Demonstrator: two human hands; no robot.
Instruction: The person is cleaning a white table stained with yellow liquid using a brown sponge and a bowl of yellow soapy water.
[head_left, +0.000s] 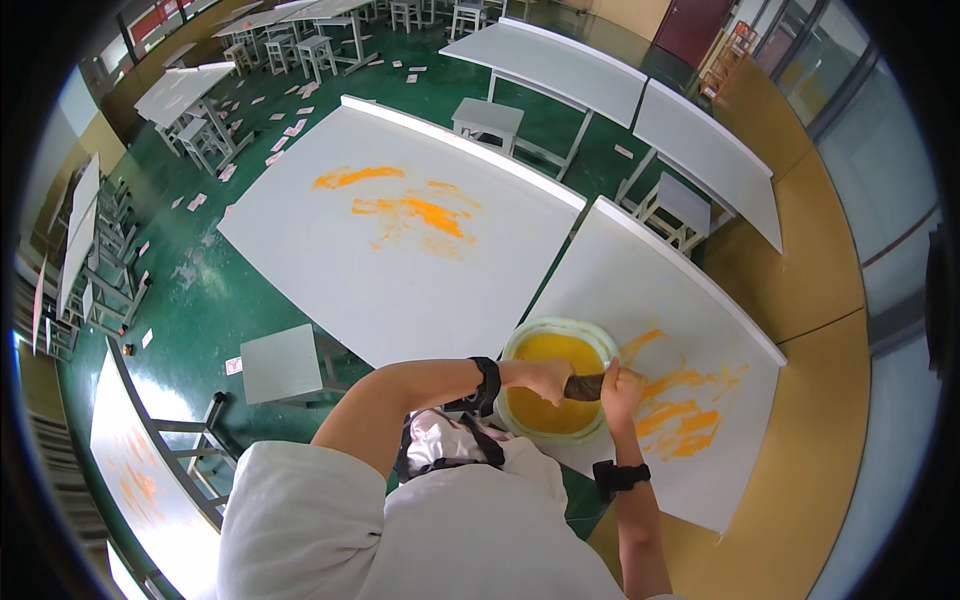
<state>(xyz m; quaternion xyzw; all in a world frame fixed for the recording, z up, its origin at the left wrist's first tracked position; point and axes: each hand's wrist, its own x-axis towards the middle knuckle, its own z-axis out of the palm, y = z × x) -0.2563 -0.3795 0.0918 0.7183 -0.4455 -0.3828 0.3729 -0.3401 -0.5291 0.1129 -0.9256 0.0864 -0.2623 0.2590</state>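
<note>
Above a pale round basin (551, 325), my left hand (550, 380) and my right hand (622, 391) grip opposite ends of a dark brown, rolled-up cloth (583, 388). It looks twisted between my fists. Yellow-orange liquid (555, 349) fills much of the basin, which stands near the edge of a white slanted drawing table (637, 277). Orange smears (679, 431) streak that tabletop to the right of my right hand. A black band circles each of my wrists. Most of the cloth is hidden inside my fingers.
A second white table (300, 217) with orange smears (427, 214) adjoins across a narrow gap. Grey stools (281, 365) stand around. Paper slips (296, 127) litter the green floor. A yellow-brown wall panel (810, 397) runs along the right. Another smeared table (135, 457) is at lower left.
</note>
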